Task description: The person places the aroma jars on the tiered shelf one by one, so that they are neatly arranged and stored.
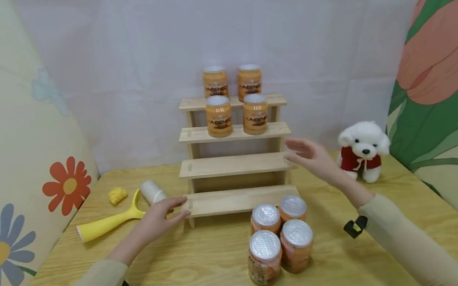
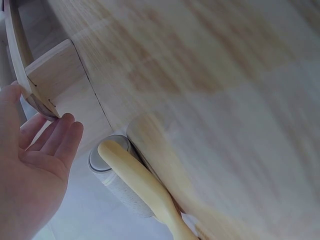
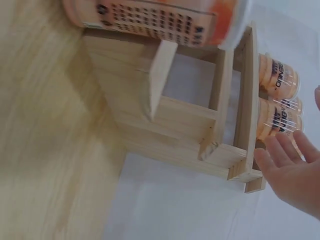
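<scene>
While both hands flank the stepped wooden rack [image 1: 236, 164], left hand [image 1: 158, 220] touches its bottom step, right hand [image 1: 312, 158] nears the second, fingers straight and apart.

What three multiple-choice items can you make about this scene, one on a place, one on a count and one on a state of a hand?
1. Where does the toy dog sit?
A. right of the wooden rack
B. on the top shelf
C. beside the yellow roller

2. How many jars stand on the table in front of the wooden rack?
A. two
B. four
C. six

3. How is the left hand?
A. gripping a jar
B. open, fingers at the end of the lowest shelf
C. closed in a fist

Answers: 1 A, the dog sits on the table at the rack's right. 2 B, four foil-topped jars cluster there. 3 B, straight fingers reach the lowest shelf and hold nothing.
</scene>
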Action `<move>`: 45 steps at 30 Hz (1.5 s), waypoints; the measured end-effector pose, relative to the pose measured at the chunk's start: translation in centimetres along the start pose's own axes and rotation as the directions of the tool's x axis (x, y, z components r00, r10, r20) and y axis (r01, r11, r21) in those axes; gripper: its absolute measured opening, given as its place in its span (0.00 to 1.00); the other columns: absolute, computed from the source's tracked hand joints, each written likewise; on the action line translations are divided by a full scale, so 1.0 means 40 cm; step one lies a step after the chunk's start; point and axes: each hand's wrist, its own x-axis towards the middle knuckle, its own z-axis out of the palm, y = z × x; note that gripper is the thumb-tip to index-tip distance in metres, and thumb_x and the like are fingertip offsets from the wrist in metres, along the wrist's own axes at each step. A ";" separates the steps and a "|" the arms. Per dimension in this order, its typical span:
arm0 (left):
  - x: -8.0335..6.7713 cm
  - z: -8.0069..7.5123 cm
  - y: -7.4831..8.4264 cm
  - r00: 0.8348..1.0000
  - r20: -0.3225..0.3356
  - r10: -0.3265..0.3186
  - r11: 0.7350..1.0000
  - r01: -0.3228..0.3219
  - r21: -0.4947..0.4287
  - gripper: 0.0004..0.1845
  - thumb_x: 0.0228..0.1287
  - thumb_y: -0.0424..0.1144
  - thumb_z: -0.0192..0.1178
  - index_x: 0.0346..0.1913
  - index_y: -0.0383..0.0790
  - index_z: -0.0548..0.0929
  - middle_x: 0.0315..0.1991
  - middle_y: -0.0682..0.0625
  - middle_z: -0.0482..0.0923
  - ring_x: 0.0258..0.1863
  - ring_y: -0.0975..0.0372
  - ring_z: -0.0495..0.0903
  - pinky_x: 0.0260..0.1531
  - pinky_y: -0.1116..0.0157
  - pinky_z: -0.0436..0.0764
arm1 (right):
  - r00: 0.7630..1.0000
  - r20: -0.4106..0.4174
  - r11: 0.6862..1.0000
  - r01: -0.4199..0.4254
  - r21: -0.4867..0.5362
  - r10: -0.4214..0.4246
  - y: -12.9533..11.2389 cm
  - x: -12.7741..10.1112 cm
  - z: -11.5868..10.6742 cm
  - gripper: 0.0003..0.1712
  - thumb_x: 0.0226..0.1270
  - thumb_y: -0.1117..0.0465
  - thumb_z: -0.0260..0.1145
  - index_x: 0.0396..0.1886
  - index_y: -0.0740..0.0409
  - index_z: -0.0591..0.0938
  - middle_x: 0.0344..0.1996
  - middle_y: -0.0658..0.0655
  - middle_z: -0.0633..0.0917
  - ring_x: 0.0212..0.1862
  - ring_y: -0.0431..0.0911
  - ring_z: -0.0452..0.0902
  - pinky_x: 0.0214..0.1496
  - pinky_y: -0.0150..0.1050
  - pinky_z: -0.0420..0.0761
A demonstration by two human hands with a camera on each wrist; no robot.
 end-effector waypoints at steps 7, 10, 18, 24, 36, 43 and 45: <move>0.005 0.001 -0.006 1.000 0.002 0.002 1.000 -0.002 0.009 0.25 0.66 0.44 0.58 0.59 0.28 0.74 0.57 0.34 0.75 0.54 0.43 0.76 0.52 0.50 0.80 | 0.998 0.057 1.000 -0.009 -0.020 0.010 0.020 -0.069 0.013 0.29 0.65 0.60 0.64 0.63 0.64 0.69 0.62 0.65 0.73 0.64 0.57 0.69 0.68 0.51 0.69; 0.004 0.002 -0.010 1.000 0.002 -0.002 1.000 0.002 0.011 0.25 0.66 0.44 0.58 0.59 0.29 0.74 0.57 0.34 0.75 0.54 0.43 0.76 0.52 0.50 0.80 | 0.996 0.084 0.999 -0.021 -0.032 0.024 0.025 -0.092 0.022 0.29 0.64 0.59 0.65 0.63 0.64 0.70 0.60 0.65 0.75 0.61 0.59 0.71 0.66 0.51 0.71; 0.006 0.001 -0.008 1.000 0.003 0.002 1.000 -0.002 0.013 0.25 0.66 0.43 0.58 0.58 0.28 0.74 0.56 0.33 0.75 0.53 0.43 0.77 0.52 0.49 0.80 | 0.987 0.147 0.997 -0.061 -0.054 0.068 0.037 -0.142 0.043 0.28 0.64 0.60 0.64 0.61 0.67 0.71 0.57 0.68 0.76 0.57 0.61 0.74 0.58 0.49 0.79; 0.007 -0.001 -0.007 1.000 -0.004 0.005 1.000 -0.005 0.021 0.25 0.66 0.43 0.58 0.58 0.27 0.74 0.56 0.33 0.75 0.53 0.43 0.77 0.51 0.49 0.80 | 0.966 0.203 0.981 -0.132 -0.140 0.159 0.046 -0.164 0.060 0.31 0.62 0.52 0.66 0.62 0.60 0.72 0.58 0.63 0.77 0.56 0.57 0.75 0.55 0.47 0.80; 0.006 0.008 -0.007 1.000 -0.005 0.016 1.000 -0.016 0.021 0.24 0.66 0.43 0.58 0.58 0.28 0.75 0.56 0.34 0.75 0.52 0.43 0.77 0.50 0.50 0.81 | 0.950 0.189 0.957 -0.213 -0.196 0.250 0.047 -0.200 0.048 0.38 0.56 0.48 0.70 0.62 0.62 0.71 0.57 0.64 0.76 0.54 0.57 0.75 0.51 0.45 0.82; 0.007 0.004 -0.004 1.000 -0.003 0.017 1.000 -0.017 0.013 0.24 0.66 0.42 0.58 0.58 0.27 0.75 0.56 0.33 0.75 0.52 0.42 0.77 0.50 0.49 0.80 | 0.953 0.189 0.956 -0.195 -0.217 0.238 0.054 -0.218 0.005 0.36 0.58 0.50 0.70 0.61 0.65 0.71 0.56 0.66 0.76 0.55 0.58 0.74 0.54 0.48 0.80; 0.007 0.004 -0.005 1.000 -0.003 0.017 1.000 -0.017 0.015 0.24 0.66 0.42 0.58 0.58 0.27 0.75 0.56 0.33 0.75 0.52 0.42 0.77 0.50 0.49 0.80 | 0.956 0.194 0.958 -0.175 -0.227 0.220 0.056 -0.222 -0.008 0.34 0.58 0.51 0.69 0.59 0.65 0.73 0.54 0.65 0.77 0.54 0.57 0.75 0.53 0.47 0.81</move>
